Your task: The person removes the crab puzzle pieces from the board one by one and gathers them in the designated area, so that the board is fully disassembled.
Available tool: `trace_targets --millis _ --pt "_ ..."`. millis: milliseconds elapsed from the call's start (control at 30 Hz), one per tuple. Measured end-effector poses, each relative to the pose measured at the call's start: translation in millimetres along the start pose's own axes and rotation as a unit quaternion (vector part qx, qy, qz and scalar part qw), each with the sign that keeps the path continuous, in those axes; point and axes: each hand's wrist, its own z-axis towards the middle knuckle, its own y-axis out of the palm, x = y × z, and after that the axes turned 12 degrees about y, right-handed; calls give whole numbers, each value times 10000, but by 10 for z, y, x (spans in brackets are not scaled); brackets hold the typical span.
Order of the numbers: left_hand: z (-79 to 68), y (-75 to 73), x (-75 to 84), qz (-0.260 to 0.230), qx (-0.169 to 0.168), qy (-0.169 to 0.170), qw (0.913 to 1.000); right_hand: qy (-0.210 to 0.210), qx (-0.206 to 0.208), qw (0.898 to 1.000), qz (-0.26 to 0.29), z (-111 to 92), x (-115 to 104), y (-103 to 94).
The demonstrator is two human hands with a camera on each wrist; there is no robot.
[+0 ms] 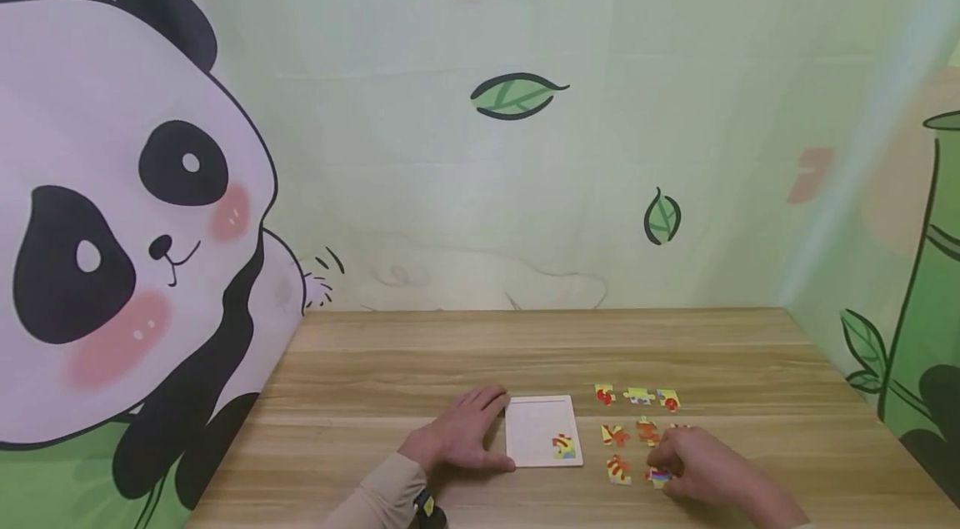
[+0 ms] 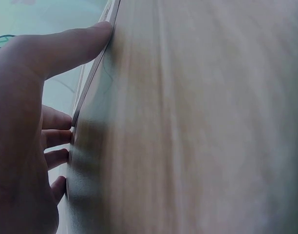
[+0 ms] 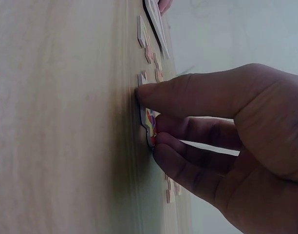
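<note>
A square white puzzle tray [image 1: 532,433] lies on the table, one yellow-and-red jigsaw piece [image 1: 563,446] set in its lower right corner. My left hand [image 1: 467,433] rests at the tray's left side, thumb by the near corner and fingers by the far one. In the left wrist view the thumb [image 2: 76,48] touches the tray's edge. To the right, my right hand [image 1: 701,462] pinches a jigsaw piece [image 1: 659,477] with a rainbow stripe. Its thumb [image 3: 188,92] presses one edge of the piece while fingertips meet the opposite side, partly hiding it.
Several loose jigsaw pieces lie in rows right of the tray, among them a far-row piece [image 1: 638,396] and a near-row piece [image 1: 618,469]. One is partly covered by the right hand. The wooden table [image 1: 420,354] meets a printed panda backdrop [image 1: 420,179].
</note>
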Motion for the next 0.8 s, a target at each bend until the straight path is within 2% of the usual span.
trace_targets --millis 267,533,633,800 --pt "4 -10 13 -3 -32 6 10000 194 47 9994 273 11 -30 -33" --pt "-6 -44 36 -43 -59 -18 10000 307 267 9990 196 87 -93 -62" --pt "-10 -53 39 -51 -61 -21 10000 308 235 9990 233 140 -108 -59" --pt "-11 -59 45 -61 -68 -13 10000 611 63 9975 353 219 -133 -51"
